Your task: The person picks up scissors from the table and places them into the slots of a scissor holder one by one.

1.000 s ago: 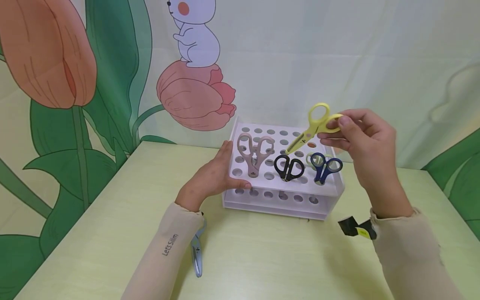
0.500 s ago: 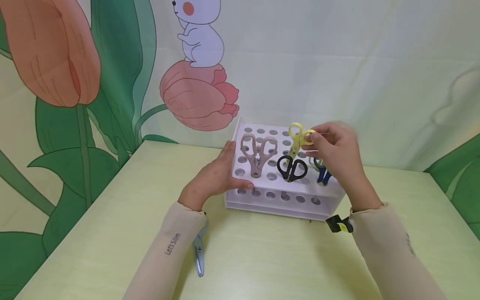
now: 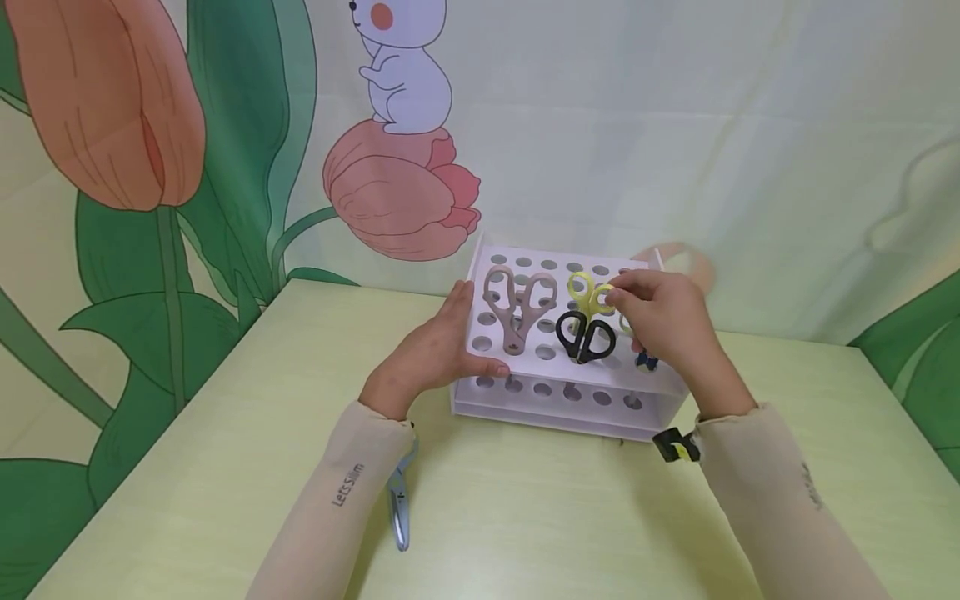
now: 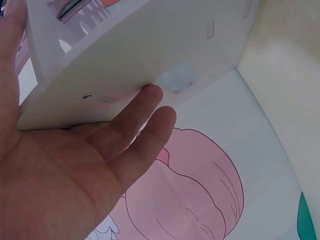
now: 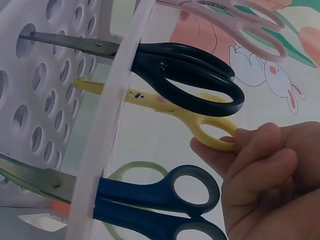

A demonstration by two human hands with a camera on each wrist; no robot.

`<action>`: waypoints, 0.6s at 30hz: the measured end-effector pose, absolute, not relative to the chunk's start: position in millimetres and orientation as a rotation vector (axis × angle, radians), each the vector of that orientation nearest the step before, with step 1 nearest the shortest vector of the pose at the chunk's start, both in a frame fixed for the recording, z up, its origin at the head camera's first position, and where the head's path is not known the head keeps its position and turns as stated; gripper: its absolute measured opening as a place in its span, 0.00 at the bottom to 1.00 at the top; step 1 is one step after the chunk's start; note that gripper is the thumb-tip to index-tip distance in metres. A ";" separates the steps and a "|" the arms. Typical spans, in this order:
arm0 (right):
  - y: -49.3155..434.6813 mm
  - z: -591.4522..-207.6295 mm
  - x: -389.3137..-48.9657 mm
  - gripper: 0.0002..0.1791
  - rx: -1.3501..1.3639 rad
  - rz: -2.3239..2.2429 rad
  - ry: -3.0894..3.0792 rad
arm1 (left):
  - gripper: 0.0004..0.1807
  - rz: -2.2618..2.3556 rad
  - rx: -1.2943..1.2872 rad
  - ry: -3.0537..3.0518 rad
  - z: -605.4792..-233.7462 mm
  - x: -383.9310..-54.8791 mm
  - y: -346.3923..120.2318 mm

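My right hand (image 3: pixel 667 321) pinches one handle ring of the yellow scissors (image 5: pixel 165 105) between thumb and fingers. Their blades pass down through the white rack (image 3: pixel 547 375), with the tip at a lower-panel hole in the right wrist view. Just in front stand black scissors (image 3: pixel 567 346). Navy scissors (image 5: pixel 130 194) and light green scissors (image 5: pixel 142 164) are beside my right hand, which partly covers them in the head view. Mauve scissors (image 3: pixel 513 337) stand at the rack's left. My left hand (image 3: pixel 423 358) rests straight fingers against the rack's left side, its thumb on the front edge.
Light blue scissors (image 3: pixel 400 512) lie on the pale green table (image 3: pixel 540 517), partly under the left forearm. A curtain printed with tulips (image 3: pixel 405 192) and a white rabbit (image 3: pixel 412 87) hangs right behind the rack.
My right hand has moved left and down, taking the yellow scissors from above the rack into a hole behind the black scissors. My left hand stays at the rack's side.
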State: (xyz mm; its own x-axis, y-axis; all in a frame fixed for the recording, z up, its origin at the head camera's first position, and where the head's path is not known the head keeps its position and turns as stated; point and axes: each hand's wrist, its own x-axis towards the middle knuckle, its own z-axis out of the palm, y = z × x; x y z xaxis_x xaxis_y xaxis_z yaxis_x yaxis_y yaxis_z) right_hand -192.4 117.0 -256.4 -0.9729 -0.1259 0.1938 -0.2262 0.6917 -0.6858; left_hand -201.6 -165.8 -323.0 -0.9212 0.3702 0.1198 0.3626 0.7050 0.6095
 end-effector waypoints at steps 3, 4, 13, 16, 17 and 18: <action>116.0 -257.1 -194.1 0.15 0.314 1.090 -2.817 | 0.70 1.033 0.616 2.890 -322.9 -201.9 -166.0; 115.6 -257.5 -194.7 0.15 0.320 1.071 -2.835 | 0.70 1.036 0.615 2.889 -322.7 -202.1 -166.0; 113.0 -259.0 -195.9 0.14 0.351 0.957 -2.932 | 0.72 1.017 0.564 2.870 -322.4 -201.2 -166.0; 112.5 -257.9 -195.5 0.15 0.336 0.959 -2.928 | 0.73 0.999 0.543 2.868 -322.1 -200.9 -165.8; 112.4 -257.4 -194.9 0.16 0.329 0.959 -2.925 | 0.73 0.994 0.537 2.868 -322.0 -200.9 -165.7; 112.6 -256.8 -194.3 0.16 0.322 0.961 -2.921 | 0.73 0.991 0.535 2.868 -322.0 -200.9 -165.8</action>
